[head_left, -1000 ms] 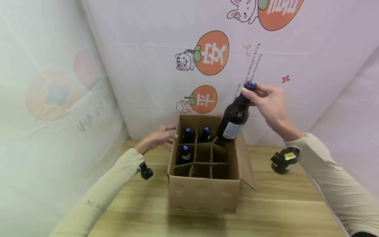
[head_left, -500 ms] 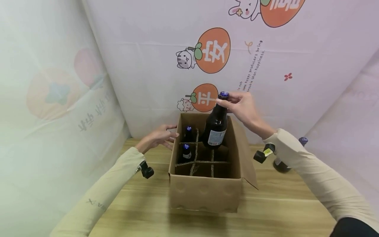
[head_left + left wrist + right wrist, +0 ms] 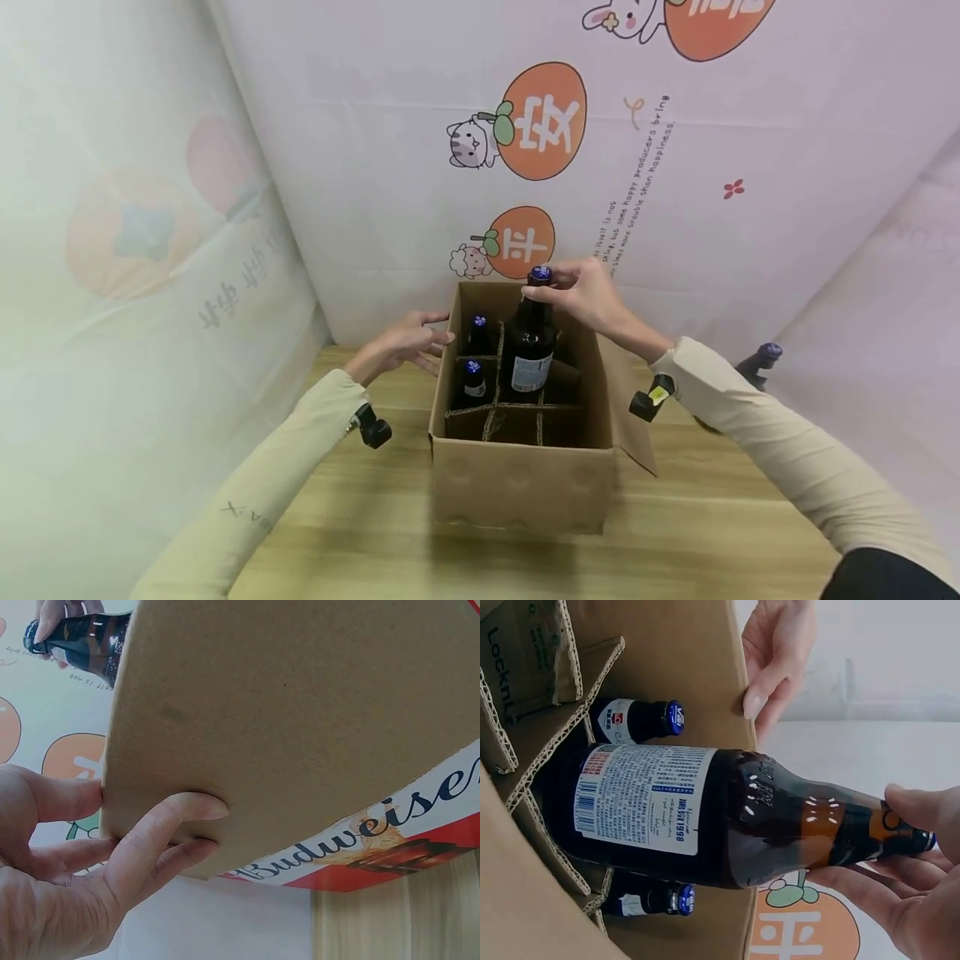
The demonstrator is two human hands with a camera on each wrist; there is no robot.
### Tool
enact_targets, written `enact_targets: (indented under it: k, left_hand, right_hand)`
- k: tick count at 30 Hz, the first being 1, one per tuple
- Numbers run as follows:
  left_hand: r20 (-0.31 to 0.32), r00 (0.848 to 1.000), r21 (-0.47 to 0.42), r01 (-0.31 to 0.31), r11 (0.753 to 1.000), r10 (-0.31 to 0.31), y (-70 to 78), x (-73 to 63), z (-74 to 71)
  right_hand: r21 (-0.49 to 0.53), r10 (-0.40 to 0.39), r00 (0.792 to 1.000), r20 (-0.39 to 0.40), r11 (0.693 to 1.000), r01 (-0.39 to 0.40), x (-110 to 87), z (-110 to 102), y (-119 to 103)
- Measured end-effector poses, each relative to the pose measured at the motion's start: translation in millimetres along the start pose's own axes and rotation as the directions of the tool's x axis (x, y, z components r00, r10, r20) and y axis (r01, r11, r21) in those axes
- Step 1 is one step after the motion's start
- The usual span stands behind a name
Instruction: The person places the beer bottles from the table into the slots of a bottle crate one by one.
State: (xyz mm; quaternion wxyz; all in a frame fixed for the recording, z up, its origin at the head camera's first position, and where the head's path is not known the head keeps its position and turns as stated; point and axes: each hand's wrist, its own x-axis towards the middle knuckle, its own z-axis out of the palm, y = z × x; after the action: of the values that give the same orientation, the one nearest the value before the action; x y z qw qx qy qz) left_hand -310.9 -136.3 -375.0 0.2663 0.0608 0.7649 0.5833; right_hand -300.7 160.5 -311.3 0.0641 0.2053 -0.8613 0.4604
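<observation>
My right hand (image 3: 588, 296) holds a dark brown beer bottle (image 3: 531, 342) by its neck, just under the blue cap. The bottle stands nearly upright, its lower part down in the middle of the divided cardboard box (image 3: 517, 487). Its white label (image 3: 645, 799) shows in the right wrist view. My left hand (image 3: 408, 340) steadies the box at its left wall, thumb at the rim and fingers (image 3: 180, 814) pressed on the outside. Two capped bottles stand in the left column, a back bottle (image 3: 480, 333) and a nearer bottle (image 3: 473, 383).
Another bottle (image 3: 761, 362) stands on the wooden table (image 3: 705, 517) at the right, partly behind my right sleeve. An open box flap (image 3: 633, 417) sticks out on the right. Cardboard dividers (image 3: 517, 407) split the box inside. A printed cloth (image 3: 375, 192) hangs behind.
The bottle in my right hand has moved left and down, from above the box's right wall into its middle, and tilts less. My left hand stays at the box's left wall.
</observation>
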Motion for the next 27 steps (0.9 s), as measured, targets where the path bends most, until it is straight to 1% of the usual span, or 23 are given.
enact_targets:
  k: [2,6,9,11,15,19,25,27]
  left_hand:
    - [-0.003,1.000,0.006,-0.001,1.000,0.001,1.4,0.2,-0.3]
    - [0.001,1.000,0.013,0.003,1.000,-0.003,3.1,1.5,-0.3]
    - [0.006,1.000,0.016,0.001,1.000,-0.002,3.4,1.3,-0.1]
    - [0.005,1.000,0.019,-0.001,1.000,0.001,3.1,0.7,0.0]
    - [0.001,1.000,0.015,-0.001,1.000,0.001,1.3,0.2,0.4]
    - [0.008,1.000,0.010,0.003,1.000,-0.003,0.0,1.6,1.5]
    - [-0.001,1.000,0.019,-0.006,1.000,0.006,0.0,2.9,-0.5]
    - [-0.005,1.000,0.024,-0.008,1.000,0.008,-0.6,2.6,-1.9]
  right_hand:
    - [-0.003,-0.014,1.000,0.025,1.000,0.014,1.9,-1.7,-0.6]
    - [-0.008,-0.011,0.997,0.073,1.000,0.012,6.2,-4.7,-0.7]
    - [-0.031,-0.022,0.993,0.112,0.999,0.025,8.9,-3.2,-2.8]
    - [-0.057,-0.051,0.987,0.154,0.997,0.060,10.7,0.7,-5.6]
    - [-0.090,-0.106,0.966,0.235,0.987,0.130,13.9,13.3,-9.5]
    - [-0.106,-0.105,0.957,0.271,0.985,0.138,17.4,18.8,-8.8]
    - [-0.113,-0.095,0.946,0.309,0.984,0.136,17.2,16.2,-7.6]
    - [-0.113,-0.098,0.938,0.333,0.983,0.143,15.3,16.5,-7.7]
